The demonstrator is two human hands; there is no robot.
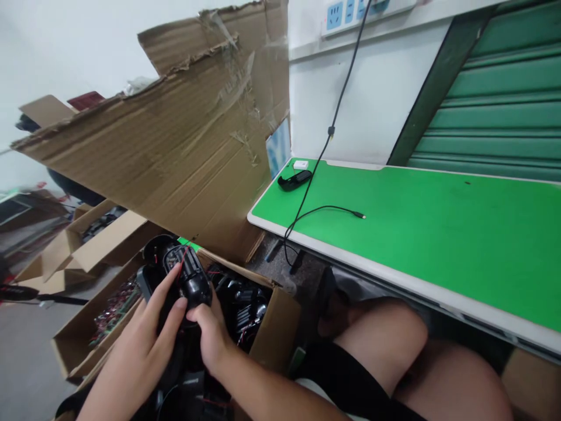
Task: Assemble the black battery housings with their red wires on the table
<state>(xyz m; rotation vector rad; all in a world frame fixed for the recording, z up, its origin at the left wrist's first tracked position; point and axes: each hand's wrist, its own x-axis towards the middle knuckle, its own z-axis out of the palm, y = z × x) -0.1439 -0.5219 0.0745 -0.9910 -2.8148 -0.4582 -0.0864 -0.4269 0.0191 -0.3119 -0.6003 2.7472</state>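
The left hand (142,333) is resting its fingers against the left side of a black plastic housing (196,283) with a thin red wire (180,272), while the right hand (213,336) is gripping its near end. They are holding it above a cardboard box (280,321) of black parts (248,313). On the green desk (429,240), a black cable (331,207) is lying near a black shell (294,181).
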